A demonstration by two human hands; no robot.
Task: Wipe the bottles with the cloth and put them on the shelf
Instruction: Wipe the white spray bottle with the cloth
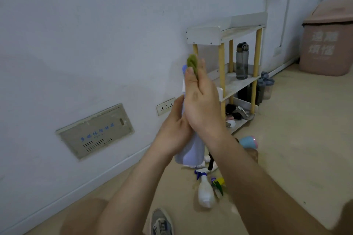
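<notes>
I hold a pale lilac bottle [192,150] upright in front of me. My left hand [174,129] grips its body from the left side. My right hand [200,99] pinches a green cloth [192,62] between thumb and fingers and presses it against the bottle's upper part and cap, hiding most of the neck. Behind the bottle stands a small white shelf [225,33] with yellow posts, against the wall. A dark grey drinking bottle [242,61] stands on its middle level.
On the floor below my hands lie a white spray bottle [205,191], a yellow-green sprayer [218,184] and a blue cup [248,142]. Several dark containers [265,86] stand right of the shelf. A pink bin [326,44] sits far right. My shoe [161,222] shows at the bottom.
</notes>
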